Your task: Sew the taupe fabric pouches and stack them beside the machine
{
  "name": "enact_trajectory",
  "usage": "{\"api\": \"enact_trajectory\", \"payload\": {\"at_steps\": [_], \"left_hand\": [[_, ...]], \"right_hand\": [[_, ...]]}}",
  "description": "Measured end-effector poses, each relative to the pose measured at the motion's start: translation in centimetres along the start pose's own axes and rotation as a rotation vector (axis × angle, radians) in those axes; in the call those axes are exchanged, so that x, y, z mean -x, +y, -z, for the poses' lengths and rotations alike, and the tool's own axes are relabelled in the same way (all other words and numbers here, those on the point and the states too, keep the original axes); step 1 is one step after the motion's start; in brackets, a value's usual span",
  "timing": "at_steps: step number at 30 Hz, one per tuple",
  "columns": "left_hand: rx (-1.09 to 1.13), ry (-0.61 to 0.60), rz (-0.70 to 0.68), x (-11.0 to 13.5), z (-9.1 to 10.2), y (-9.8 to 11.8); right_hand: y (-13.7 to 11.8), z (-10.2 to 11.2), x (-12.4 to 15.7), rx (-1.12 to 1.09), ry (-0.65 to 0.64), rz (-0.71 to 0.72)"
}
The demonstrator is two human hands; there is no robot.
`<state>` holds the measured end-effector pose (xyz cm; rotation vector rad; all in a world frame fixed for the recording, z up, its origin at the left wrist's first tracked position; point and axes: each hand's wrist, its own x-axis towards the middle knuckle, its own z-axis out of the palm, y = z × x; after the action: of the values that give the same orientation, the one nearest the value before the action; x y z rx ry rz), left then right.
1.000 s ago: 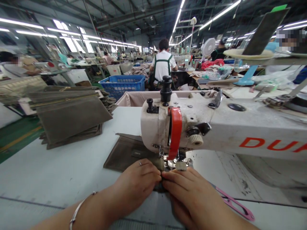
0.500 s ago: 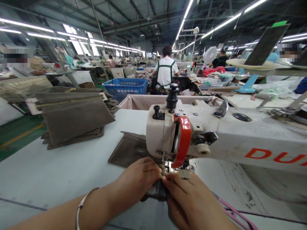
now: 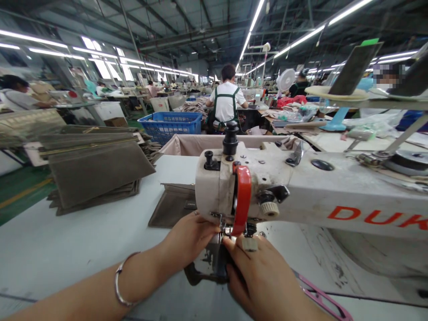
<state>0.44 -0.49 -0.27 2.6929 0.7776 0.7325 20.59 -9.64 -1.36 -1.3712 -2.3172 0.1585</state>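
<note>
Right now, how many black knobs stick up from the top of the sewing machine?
2: a tall knob atop the sewing machine head, a smaller knob just left of it. Others may be hidden behind.

From where I stand, the only writing I can make out is on the arm of the sewing machine (image 3: 334, 196): big red-orange capitals, "DUK", running off the right edge. The small tag on the brown fabric piece (image 3: 170, 207) and the white print on the blue crate (image 3: 170, 122) are too small to read
</note>
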Motion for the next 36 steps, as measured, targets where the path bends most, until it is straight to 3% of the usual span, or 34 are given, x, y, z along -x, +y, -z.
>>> {"api": "enact_trajectory", "payload": {"at_steps": [5, 9, 14, 19, 23, 28, 30, 33, 36], "left_hand": [[-0.030, -0.024, 0.058, -0.1, -0.1, -0.3], [-0.060, -0.066, 0.122, -0.5, 0.5, 0.7], [-0.022, -0.289, 0.213, -0.9, 2.7, 4.0], [0.162, -0.417, 0.304, -1.5, 4.4, 5.4], [0.345, -0.386, 0.426, -1.2, 4.1, 4.6], [0.720, -0.318, 0.689, 0.3, 2.7, 3.7], [0.562, -0.280, 0.646, 0.7, 2.4, 3.7], [0.178, -0.232, 0.402, 1.4, 2.2, 3.8], [0.024, -0.219, 0.298, 2.4, 1.9, 3.7]], "right_hand": [[-0.1, 0.0, -0.2, 0.008, 0.005, 0.002], [-0.3, 0.3, -0.4, -0.001, 0.012, -0.009], [0.0, 0.7, 0.0, -0.083, 0.015, 0.037], [0.6, 0.5, 0.4, -0.102, -0.010, 0.103], [0.6, 0.6, 0.4, -0.127, -0.015, 0.134], [0.1, 1.0, 0.3, -0.176, -0.065, 0.101], [0.0, 1.0, 0.3, -0.195, -0.065, 0.060], [0.2, 0.8, 0.4, -0.180, -0.055, -0.021], [0.5, 0.6, 0.4, -0.155, -0.035, 0.003]]}}
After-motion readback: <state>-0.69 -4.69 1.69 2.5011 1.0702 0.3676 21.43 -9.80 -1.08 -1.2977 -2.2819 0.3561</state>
